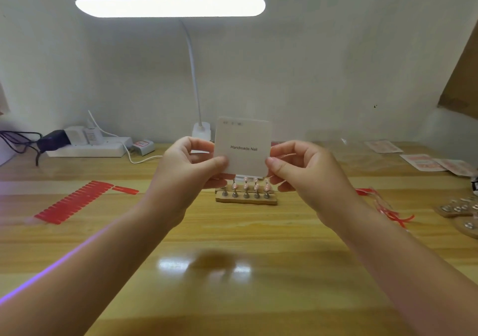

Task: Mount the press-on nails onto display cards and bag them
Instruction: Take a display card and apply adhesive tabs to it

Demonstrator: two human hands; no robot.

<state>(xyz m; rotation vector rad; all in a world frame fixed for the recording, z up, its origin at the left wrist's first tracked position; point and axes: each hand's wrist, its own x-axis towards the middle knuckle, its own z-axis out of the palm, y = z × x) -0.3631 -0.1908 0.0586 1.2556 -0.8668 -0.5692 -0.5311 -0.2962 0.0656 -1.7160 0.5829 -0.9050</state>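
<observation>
Both hands raised, each pinching one side of a card

The left hand [191,165] is held up at the left edge of the display card [243,147], its thumb laid across the front and its fingers curled behind. The right hand [297,167] is set the same way at the right edge, thumb in front, fingers folded behind and below. Both bare forearms are stretched forward from the lower corners, the wrists held level and well apart.

Bright overhead lamp [170,6], glossy table [232,271] glare
</observation>
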